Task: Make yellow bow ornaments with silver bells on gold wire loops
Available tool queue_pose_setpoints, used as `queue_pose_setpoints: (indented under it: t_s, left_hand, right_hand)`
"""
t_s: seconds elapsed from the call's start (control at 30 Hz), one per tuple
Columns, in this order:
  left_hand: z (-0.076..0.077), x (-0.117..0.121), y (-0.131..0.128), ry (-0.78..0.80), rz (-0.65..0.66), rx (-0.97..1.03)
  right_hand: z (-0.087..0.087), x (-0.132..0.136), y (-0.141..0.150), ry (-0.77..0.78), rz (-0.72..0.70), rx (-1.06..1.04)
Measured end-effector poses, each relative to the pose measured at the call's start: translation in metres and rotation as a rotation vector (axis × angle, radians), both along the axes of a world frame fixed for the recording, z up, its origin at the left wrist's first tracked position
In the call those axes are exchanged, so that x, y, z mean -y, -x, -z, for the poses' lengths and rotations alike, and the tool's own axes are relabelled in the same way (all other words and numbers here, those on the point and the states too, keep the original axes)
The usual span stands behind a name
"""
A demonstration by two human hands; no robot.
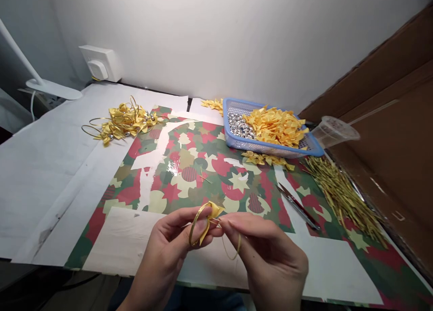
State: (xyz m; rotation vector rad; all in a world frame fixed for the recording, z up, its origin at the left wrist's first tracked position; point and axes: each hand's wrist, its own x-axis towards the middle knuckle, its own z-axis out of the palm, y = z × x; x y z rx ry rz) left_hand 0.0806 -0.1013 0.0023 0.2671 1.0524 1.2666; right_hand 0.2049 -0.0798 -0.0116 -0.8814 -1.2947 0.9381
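Note:
My left hand [172,243] pinches a small yellow ribbon bow [212,210] with a gold loop [195,225] curving down over its fingers. My right hand [267,252] meets it from the right, its thumb and forefinger pinched on a thin gold wire [233,252] that hangs in a curl below the bow. Both hands hover just above the near edge of the patterned red, green and cream paper [189,171] that covers the table.
A blue basket [233,142] holds yellow bows and silver beads at the back right, beside a clear plastic cup [333,130]. Gold wire ties [341,196] lie at the right, red scissors [297,206] near them. Finished bows with loops [123,121] sit back left. A lamp base [54,89] stands far left.

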Motion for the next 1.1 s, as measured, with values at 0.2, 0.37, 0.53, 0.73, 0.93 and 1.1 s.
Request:
queue_pose_setpoints:
  t_s: [0.2, 0.37, 0.53, 0.73, 0.93, 1.1]
  left_hand:
    - [-0.004, -0.001, 0.000, 0.004, -0.004, 0.032]
    - [-0.002, -0.001, 0.000, 0.002, 0.002, 0.082]
    - [0.000, 0.000, 0.000, -0.008, 0.004, 0.098]
    - [-0.002, 0.000, -0.003, -0.004, -0.028, 0.112]
    - [-0.004, 0.000, -0.004, 0.008, -0.061, 0.117]
    - [-0.004, 0.000, -0.004, 0.012, -0.069, 0.125]
  right_hand:
    - [0.003, -0.001, 0.000, 0.233, 0.011, -0.132]
    - [0.006, -0.003, 0.001, 0.435, -0.047, -0.298]
    - [0.006, -0.002, 0.007, 0.589, -0.079, -0.454]
    - [0.004, 0.003, 0.016, 0.662, -0.063, -0.582]
    - [0.006, 0.007, 0.019, 0.720, -0.090, -0.667]
    - [0.009, 0.007, 0.022, 0.711, -0.063, -0.687]
